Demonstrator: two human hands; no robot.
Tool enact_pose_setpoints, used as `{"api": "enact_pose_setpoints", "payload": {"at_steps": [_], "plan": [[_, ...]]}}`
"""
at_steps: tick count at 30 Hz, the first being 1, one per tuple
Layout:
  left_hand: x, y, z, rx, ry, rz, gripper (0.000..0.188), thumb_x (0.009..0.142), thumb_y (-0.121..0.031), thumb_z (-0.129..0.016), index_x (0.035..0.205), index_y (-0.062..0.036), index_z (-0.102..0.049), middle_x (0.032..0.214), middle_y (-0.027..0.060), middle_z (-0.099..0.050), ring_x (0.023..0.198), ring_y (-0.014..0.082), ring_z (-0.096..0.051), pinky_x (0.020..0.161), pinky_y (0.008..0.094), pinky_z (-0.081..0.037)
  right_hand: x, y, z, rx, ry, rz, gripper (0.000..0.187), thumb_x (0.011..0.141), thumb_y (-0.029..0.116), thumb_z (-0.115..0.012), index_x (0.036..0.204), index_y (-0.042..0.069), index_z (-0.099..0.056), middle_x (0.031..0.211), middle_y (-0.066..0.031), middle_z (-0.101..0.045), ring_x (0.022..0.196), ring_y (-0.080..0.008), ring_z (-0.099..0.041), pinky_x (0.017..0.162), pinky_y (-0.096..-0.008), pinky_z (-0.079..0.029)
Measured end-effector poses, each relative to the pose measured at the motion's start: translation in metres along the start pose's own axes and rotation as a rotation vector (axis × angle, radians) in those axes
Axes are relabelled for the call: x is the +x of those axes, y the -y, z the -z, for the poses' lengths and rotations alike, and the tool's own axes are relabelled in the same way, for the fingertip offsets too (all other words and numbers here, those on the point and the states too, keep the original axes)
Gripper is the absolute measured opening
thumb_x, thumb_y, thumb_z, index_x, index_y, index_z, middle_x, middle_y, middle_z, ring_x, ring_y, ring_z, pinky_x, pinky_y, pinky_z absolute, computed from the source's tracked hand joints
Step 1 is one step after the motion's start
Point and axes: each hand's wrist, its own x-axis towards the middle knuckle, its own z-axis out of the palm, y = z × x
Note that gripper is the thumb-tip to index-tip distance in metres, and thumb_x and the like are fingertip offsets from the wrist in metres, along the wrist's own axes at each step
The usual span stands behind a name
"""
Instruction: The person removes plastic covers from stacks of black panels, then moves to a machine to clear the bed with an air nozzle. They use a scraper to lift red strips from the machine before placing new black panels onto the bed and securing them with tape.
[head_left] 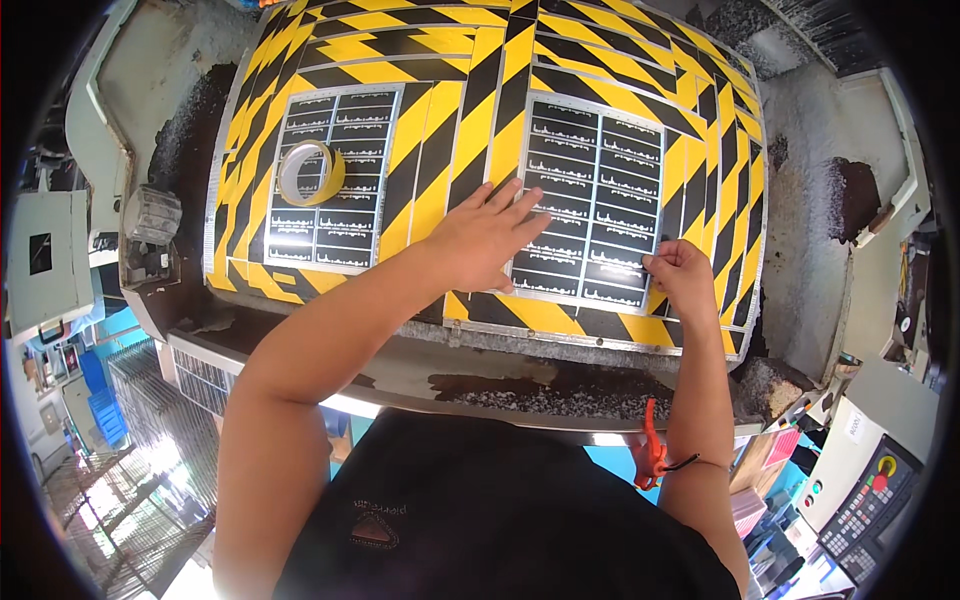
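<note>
A black sheet printed with rows of white marks [625,190] lies on a work table covered in yellow-and-black striped tape [425,120]. My left hand [490,240] rests flat with fingers spread, its fingertips over the sheet's left edge. At the sheet's lower right edge, my right hand [682,278] is closed in a pinch; what sits between thumb and finger is too small to make out. A similar black sheet [350,230] lies to the left, and a roll of yellow tape [330,172] rests on its upper part.
A metal trough with white and dark chips [560,400] runs along the table's near side. Machine walls stand left and right. A control panel with keys and a red button [865,505] is at the lower right. Wire racks [130,470] stand at the lower left.
</note>
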Motion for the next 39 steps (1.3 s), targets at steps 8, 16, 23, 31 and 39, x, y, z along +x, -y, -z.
{"api": "enact_pose_setpoints", "payload": {"at_steps": [8, 16, 23, 31, 39], "plan": [[0.002, -0.004, 0.002, 0.0, 0.004, -0.004, 0.102, 0.071, -0.035, -0.089, 0.156, -0.0142, -0.035, 0.165, 0.0153, -0.024, 0.155, 0.0351, -0.018, 0.124, 0.05, -0.02, -0.001, -0.001, 0.007, 0.053, 0.051, -0.016, 0.021, 0.085, 0.007, -0.078, 0.098, -0.001, -0.063, 0.078, -0.0037, -0.065, 0.063, -0.0091, -0.058, 0.056, -0.023, -0.046], [0.001, 0.002, -0.006, 0.006, -0.053, -0.024, 0.1, 0.071, -0.032, -0.088, 0.155, -0.0113, -0.036, 0.165, 0.0179, -0.024, 0.154, 0.0381, -0.019, 0.123, 0.0501, -0.02, -0.015, 0.038, -0.006, -0.683, -0.031, 0.149, 0.083, 0.078, 0.049, -0.081, 0.145, 0.009, -0.051, 0.09, -0.0168, -0.071, 0.086, -0.035, -0.07, 0.077, -0.0422, -0.054], [0.006, -0.004, -0.004, -0.012, -0.028, -0.009, 0.102, 0.07, -0.03, -0.089, 0.156, -0.0154, -0.037, 0.166, 0.0132, -0.023, 0.155, 0.0343, -0.018, 0.125, 0.047, -0.019, -0.015, 0.018, -0.003, -0.814, -0.083, 0.26, 0.094, 0.074, 0.05, -0.084, 0.151, 0.012, -0.045, 0.097, -0.0191, -0.066, 0.086, -0.0351, -0.067, 0.078, -0.0417, -0.052], [0.007, -0.009, 0.001, 0.002, 0.018, 0.024, 0.102, 0.07, -0.03, -0.089, 0.156, -0.0168, -0.036, 0.167, 0.0117, -0.022, 0.155, 0.0331, -0.016, 0.126, 0.0468, -0.017, -0.016, 0.019, -0.003, -0.829, -0.081, 0.249, 0.096, 0.072, 0.053, -0.084, 0.151, 0.014, -0.046, 0.095, -0.0181, -0.066, 0.088, -0.0346, -0.068, 0.08, -0.0422, -0.053], [0.009, -0.009, 0.0, 0.023, 0.016, 0.024, 0.102, 0.071, -0.033, -0.089, 0.156, -0.0179, -0.035, 0.167, 0.011, -0.022, 0.155, 0.033, -0.018, 0.126, 0.0465, -0.018, -0.015, 0.018, -0.002, -0.81, -0.102, 0.282, 0.097, 0.07, 0.052, -0.086, 0.15, 0.014, -0.048, 0.094, -0.0176, -0.066, 0.087, -0.0346, -0.068, 0.08, -0.0416, -0.052]]}}
